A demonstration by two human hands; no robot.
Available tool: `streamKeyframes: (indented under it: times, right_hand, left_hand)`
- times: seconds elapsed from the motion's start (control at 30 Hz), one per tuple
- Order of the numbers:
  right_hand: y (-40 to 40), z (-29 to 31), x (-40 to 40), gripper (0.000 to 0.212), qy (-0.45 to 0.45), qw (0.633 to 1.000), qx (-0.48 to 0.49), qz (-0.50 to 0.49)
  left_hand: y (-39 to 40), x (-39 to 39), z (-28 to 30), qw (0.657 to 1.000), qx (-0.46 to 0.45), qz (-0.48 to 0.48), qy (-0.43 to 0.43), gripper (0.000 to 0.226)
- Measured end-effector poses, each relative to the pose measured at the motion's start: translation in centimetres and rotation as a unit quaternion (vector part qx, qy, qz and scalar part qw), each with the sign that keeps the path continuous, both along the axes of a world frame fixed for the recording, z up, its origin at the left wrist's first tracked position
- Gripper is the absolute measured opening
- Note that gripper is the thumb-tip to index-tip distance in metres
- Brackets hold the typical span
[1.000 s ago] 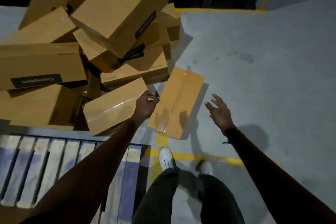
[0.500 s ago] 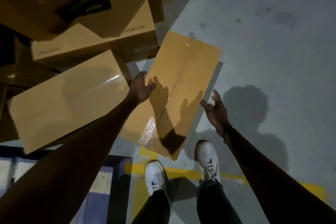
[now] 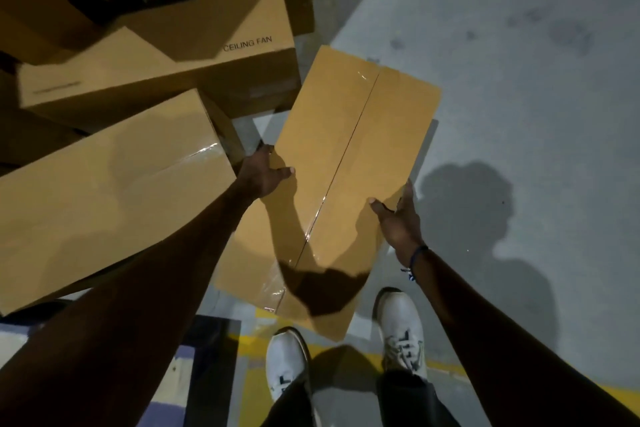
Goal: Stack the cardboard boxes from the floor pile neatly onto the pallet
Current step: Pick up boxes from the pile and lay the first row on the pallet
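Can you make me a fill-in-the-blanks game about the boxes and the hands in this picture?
1. Both hands are on the long sides of the taped box, which lies on the ____.
2. The printed box says CEILING ____.
3. The person's shoes are ____.
4. The right hand has a ____ on its wrist.

Missing words: floor; FAN; white; bracelet
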State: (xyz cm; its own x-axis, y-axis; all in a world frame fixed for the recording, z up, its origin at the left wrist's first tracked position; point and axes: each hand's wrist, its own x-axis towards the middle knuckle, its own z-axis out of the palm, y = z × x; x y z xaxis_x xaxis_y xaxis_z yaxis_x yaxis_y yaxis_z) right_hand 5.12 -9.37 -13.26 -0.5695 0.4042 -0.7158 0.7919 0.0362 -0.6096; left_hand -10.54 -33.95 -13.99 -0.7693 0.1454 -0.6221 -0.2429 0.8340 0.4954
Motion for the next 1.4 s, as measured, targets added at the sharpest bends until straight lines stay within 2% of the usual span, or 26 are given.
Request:
streamKeyframes:
  times: [0.2, 0.37, 0.67, 0.83, 1.03, 1.27, 1.4]
  right_hand:
    - [2.1, 8.6, -0.6, 0.095, 0.056, 0.997, 0.016, 0.042]
    - [3.4, 20.8, -1.5, 0.1, 0.1, 0.991, 0.053, 0.077]
    - [2.6, 44.8, -1.9, 0.082, 0.16, 0.967, 0.125, 0.154]
    - [0.9, 55.8, -0.7, 0.08, 0.199, 0.957, 0.113, 0.176]
    - [-1.4, 64.6, 1.9, 0.076, 0.23, 0.941, 0.069, 0.236]
    - [-6.1, 71.4, 6.2, 0.073, 0.265, 0.902, -0.016, 0.34]
    - [-10.6, 74.9, 9.0, 0.075, 0.277, 0.859, -0.035, 0.43]
  left_hand:
    - [-0.6, 2.1, 8.4, 0.994, 0.084, 0.044, 0.048, 0.061]
    - [-0.8, 4.6, 20.3, 0.972, 0.196, 0.115, 0.063, 0.061]
    - [-3.1, 9.5, 44.7, 0.938, 0.272, 0.192, 0.1, 0.063]
    - [-5.2, 13.8, 55.8, 0.922, 0.26, 0.243, 0.154, 0.068]
    - [-7.6, 20.8, 66.2, 0.9, 0.23, 0.289, 0.232, 0.072]
    - [-8.9, 32.7, 75.7, 0.84, 0.176, 0.41, 0.309, 0.069]
    - [-10.4, 40.7, 78.6, 0.789, 0.152, 0.488, 0.342, 0.062]
